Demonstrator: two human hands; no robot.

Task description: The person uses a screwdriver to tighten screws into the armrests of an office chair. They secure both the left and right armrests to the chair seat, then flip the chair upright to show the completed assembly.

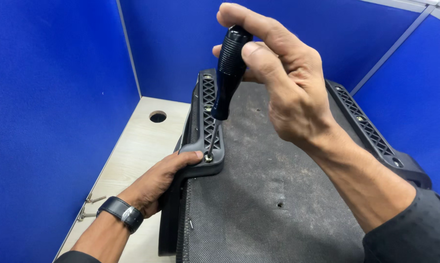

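the work sits in a desk corner closed in by blue fabric partition walls [44, 97] to the left of and beyond the hands, so free room lies mainly toward the viewer. to the left of the left hand a strip of pale wood-grain desk top [137, 146] stays bare, with a round cable hole [157, 116] beyond it and a few loose brass-coloured screws [89, 207] near the wrist at the desk's left edge. the grey fabric-covered seat underside [278, 195] fills the space under and between both forearms. the left hand [154, 185], with a black wristwatch [121, 213], is closed around the near end of the black plastic latticed bracket [208, 122], thumb on top. the right hand [273, 73] pinches the ribbed black handle of the screwdriver [227, 73] between thumb and fingers, held nearly upright; its tip meets a screw [208, 158] just beside the left thumb. a second latticed bracket [371, 131] lies to the right of the right forearm.
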